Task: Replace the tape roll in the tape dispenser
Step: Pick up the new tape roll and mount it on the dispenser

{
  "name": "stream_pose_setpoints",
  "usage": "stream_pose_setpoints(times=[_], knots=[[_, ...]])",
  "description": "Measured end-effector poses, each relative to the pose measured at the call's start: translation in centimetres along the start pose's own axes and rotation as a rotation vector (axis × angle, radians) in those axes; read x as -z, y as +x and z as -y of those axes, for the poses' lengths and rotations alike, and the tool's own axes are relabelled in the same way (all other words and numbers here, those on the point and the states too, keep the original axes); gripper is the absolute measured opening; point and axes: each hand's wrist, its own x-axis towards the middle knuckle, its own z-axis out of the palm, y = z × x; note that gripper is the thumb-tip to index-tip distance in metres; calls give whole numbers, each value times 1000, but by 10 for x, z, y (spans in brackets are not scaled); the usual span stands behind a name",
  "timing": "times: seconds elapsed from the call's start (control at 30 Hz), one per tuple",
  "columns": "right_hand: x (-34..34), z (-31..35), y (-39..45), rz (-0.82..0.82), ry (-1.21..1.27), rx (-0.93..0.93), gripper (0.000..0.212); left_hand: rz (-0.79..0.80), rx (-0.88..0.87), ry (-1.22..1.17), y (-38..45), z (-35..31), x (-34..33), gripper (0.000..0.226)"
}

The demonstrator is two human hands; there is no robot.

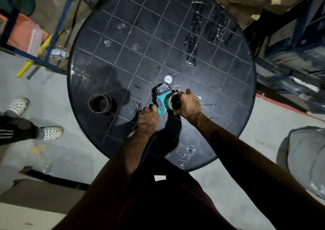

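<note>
Now the left hand (147, 119) grips the teal plastic tape dispenser (162, 97); the right hand (188, 104) fingers close around the glossy round tape roll (173, 100) on the dark gridded table (123, 36).

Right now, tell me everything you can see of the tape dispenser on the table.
The tape dispenser is a teal plastic hand-held type with a black head plate pointing away from the person. It lies near the middle of the dark round table, low over it or on it. The left hand holds its near handle end; the right hand covers the tape roll at its right side. Whether the roll is fully seated is hidden. A small white disc lies just beyond it, apart.
</note>
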Motion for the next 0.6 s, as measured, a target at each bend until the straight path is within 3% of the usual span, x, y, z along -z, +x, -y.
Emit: stream_pose_setpoints(times=[0.23, 0.37, 0.6], knots=[[-5, 0, -5, -32, 50, -15, 100, -10, -45, 143, -4, 0, 8, 30], [-5, 2, -13, -68, 91, -40, 94, -5, -36, 109, -8, 0, 21, 29], [-16, -18, -26, -85, 197, -10, 87, 371, 5, -430, -15, 12, 60, 59]])
